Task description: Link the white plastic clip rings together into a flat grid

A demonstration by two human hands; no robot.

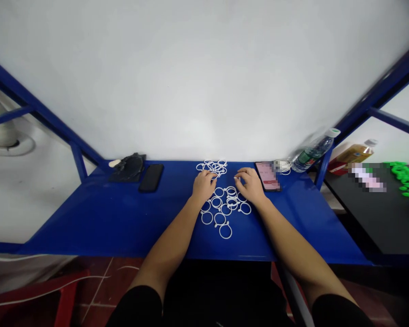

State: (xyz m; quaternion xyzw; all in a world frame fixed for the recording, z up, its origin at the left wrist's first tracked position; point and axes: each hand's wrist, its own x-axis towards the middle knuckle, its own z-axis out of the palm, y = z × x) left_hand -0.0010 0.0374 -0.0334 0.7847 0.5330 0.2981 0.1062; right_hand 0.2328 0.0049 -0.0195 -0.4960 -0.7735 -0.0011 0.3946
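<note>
Head view: beyond the white tabbed rings (226, 215), your right hand (251, 185), pinching loosely, might drop its white bit (236, 178); left hand's (203, 185) hold unclear.

We've got a white wall (204, 81) past the fingers (244, 173), blue desk (105, 218) under them, blue bars (54, 120) either side of them, black table (364, 213) farther right, red tiled floor (100, 290) below, red stool (66, 299) low left. Soft light.

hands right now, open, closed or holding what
Left hand: curled at the far white rings; whether it holds one cannot be told.
Right hand: curled, perhaps pinching a small white piece; grip cannot be told.
</note>
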